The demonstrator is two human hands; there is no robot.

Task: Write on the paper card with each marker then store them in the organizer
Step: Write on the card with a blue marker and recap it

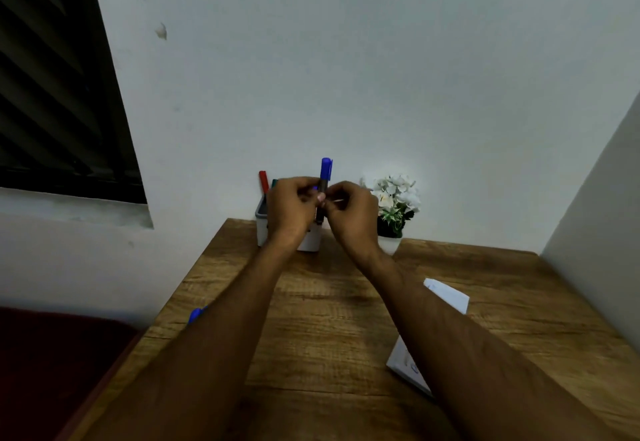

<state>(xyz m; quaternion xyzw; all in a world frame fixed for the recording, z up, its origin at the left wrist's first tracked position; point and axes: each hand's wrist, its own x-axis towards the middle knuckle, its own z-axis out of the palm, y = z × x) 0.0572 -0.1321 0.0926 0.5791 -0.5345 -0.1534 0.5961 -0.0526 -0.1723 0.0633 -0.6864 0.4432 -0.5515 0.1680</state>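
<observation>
Gripping an upright blue marker (pixel 325 184) above the white organizer (pixel 311 241), both the left hand (pixel 291 207) and right hand (pixel 349 214) curl round it, while a red marker (pixel 263 181) and seemingly a green one stand inside.

Single head-worn view, wide-angle

It looks forward and slightly down from above the near edge of the tabletop (pixel 329 330), facing the wall (pixel 346 77); both forearms reach away from it.

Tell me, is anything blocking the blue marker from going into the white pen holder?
Nothing visible does. Both hands hold the blue marker upright, right above the organizer. A red marker already stands at the organizer's left side.
</observation>
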